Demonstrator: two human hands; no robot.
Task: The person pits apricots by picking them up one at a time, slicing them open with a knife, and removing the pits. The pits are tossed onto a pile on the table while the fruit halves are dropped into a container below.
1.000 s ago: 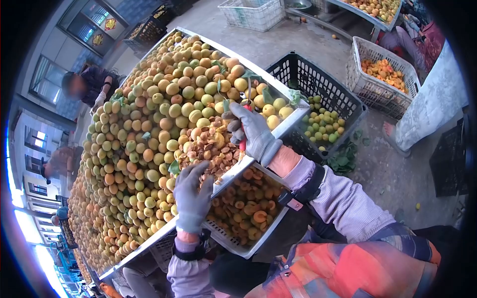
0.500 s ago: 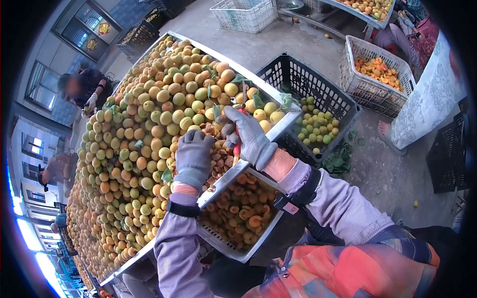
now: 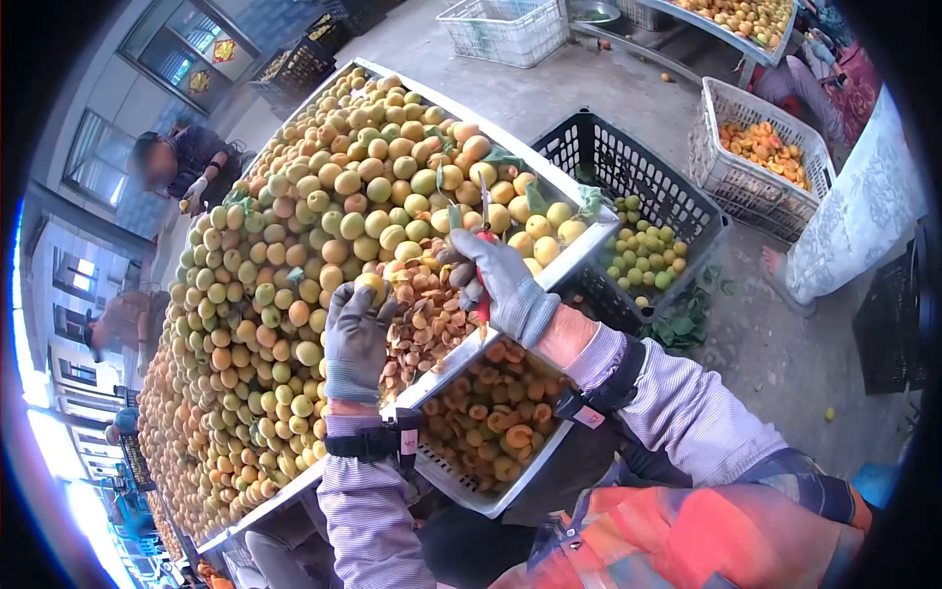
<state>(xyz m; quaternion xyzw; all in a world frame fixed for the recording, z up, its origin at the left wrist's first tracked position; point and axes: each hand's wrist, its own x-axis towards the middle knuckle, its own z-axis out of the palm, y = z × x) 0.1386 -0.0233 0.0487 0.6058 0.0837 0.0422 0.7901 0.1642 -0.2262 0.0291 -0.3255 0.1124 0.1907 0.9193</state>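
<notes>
My gloved left hand (image 3: 357, 329) is closed on a yellow apricot (image 3: 372, 285), with thumb and fingers around its lower side. In my gloved right hand (image 3: 498, 285) is a red-handled tool (image 3: 485, 238) with a thin metal tip pointing away from me; its exact kind is partly hidden by the fingers. A heap of brown apricot stones (image 3: 417, 339) lies between the hands at the table's corner. Whole apricots (image 3: 280, 265) cover the table beyond. Below the edge stands a crate (image 3: 491, 508) of opened apricot halves (image 3: 496, 417).
A raised metal rim (image 3: 461, 361) edges the table. On the right are a black crate (image 3: 702, 221) with green fruit and a white crate (image 3: 765, 201) of orange halves. Leaves (image 3: 682, 319) lie on the floor. Another person (image 3: 191, 167) works across the table.
My left hand has lifted from the heap and moved left, now turned up with an apricot in its fingers. The right hand still grips the red-handled tool. The view has shifted slightly.
</notes>
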